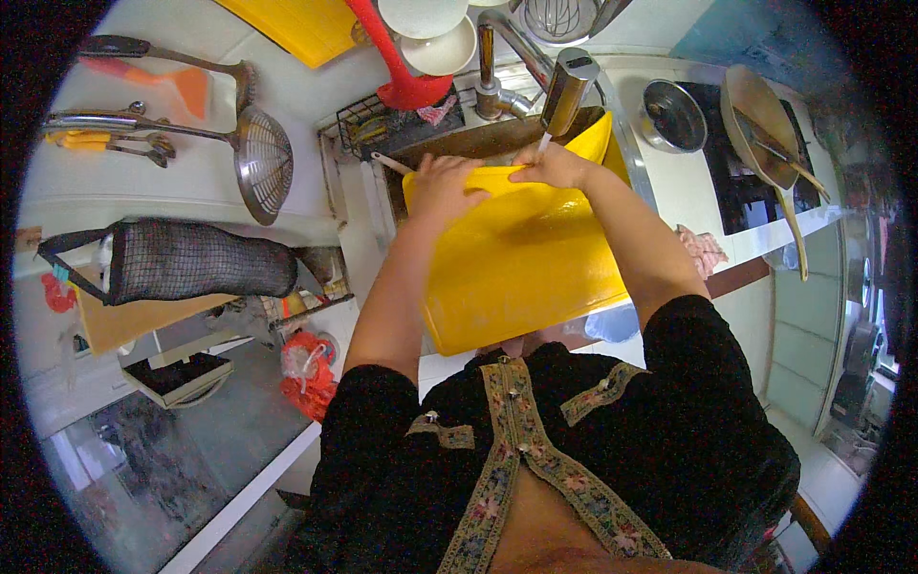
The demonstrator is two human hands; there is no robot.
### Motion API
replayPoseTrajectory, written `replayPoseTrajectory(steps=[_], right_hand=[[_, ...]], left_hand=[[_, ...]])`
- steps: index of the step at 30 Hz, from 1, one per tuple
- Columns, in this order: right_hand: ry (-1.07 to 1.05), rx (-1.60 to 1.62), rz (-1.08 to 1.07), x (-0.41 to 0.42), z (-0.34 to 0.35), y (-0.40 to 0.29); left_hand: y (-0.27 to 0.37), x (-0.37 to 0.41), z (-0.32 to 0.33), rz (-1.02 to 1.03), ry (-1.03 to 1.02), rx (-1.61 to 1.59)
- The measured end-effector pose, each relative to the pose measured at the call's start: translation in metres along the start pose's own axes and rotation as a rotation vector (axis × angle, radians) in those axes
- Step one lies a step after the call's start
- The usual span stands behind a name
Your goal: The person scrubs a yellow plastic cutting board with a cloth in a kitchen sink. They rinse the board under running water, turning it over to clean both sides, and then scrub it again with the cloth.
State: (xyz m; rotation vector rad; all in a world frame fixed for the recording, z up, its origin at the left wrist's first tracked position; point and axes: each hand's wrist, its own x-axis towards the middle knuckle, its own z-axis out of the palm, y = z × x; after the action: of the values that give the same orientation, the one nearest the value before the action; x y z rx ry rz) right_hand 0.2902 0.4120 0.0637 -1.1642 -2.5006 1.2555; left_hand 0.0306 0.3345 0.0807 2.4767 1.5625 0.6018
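A wet yellow plastic cutting board (527, 265) stands tilted over the sink (631, 161), its far edge raised beneath the faucet spout. My right hand (552, 166) grips that far edge, thumb on the near face, under the metal faucet head (570, 90), from which a thin stream of water falls. My left hand (448, 188) lies on the same edge further left, slightly blurred; whether its fingers close on the board is unclear. Behind my right hand shows another yellow piece (599, 140), perhaps part of the same board. A pale handle (391, 163) sticks out at the sink's left.
Right of the sink are a metal pot (674, 116), a long-handled pan (760, 129) on the black cooktop (746, 209) and a crumpled pink cloth (701, 251). A red ladle (412, 90) hangs beyond the sink, above a black wire rack (358, 129). A skimmer (265, 165) hangs at left.
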Motion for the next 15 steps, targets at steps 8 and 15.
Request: replayPoseTrajectory(steps=[8, 15], right_hand=[[0.231, -0.357, -0.083, 0.007, -0.004, 0.024], [0.113, -0.327, 0.126, -0.014, -0.033, 0.01]], left_hand=[[-0.009, 0.024, 0.011, -0.168, -0.265, -0.333], [-0.055, -0.009, -0.014, -0.35, -0.443, -0.402]])
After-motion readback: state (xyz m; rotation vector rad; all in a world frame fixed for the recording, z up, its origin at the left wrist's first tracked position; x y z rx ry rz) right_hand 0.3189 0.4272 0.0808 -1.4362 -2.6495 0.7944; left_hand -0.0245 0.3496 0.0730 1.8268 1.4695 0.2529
